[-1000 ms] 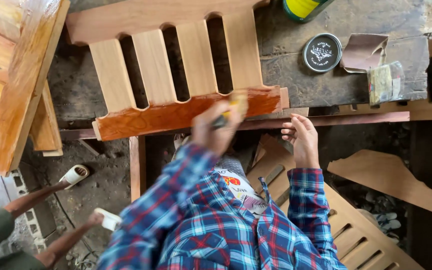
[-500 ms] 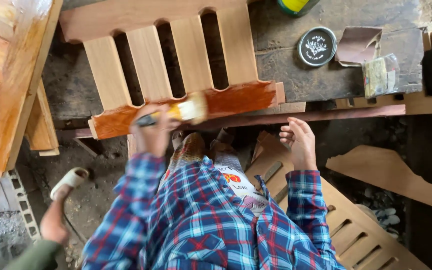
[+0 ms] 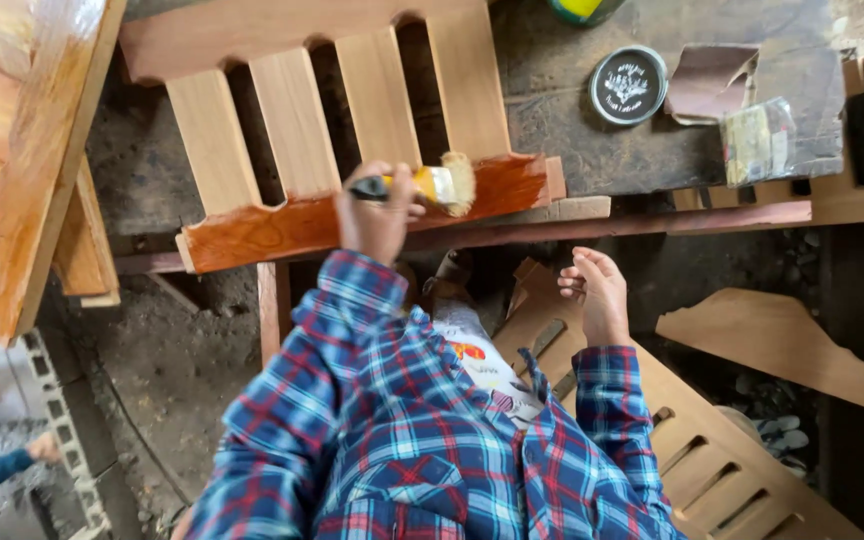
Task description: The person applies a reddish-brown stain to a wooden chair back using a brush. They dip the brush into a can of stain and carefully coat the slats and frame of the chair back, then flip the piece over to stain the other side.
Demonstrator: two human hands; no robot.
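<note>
Our left hand (image 3: 377,215), gripping the brush (image 3: 432,186), has swept back right along the glossy rail (image 3: 282,228), probably adding another coat; our right hand (image 3: 597,290) hangs loosely spread.

open gaps between slats (image 3: 297,125); workbench (image 3: 572,150) cluttered.

Soft, even daylight; sharp focus, dim shadows beneath the bench.
</note>
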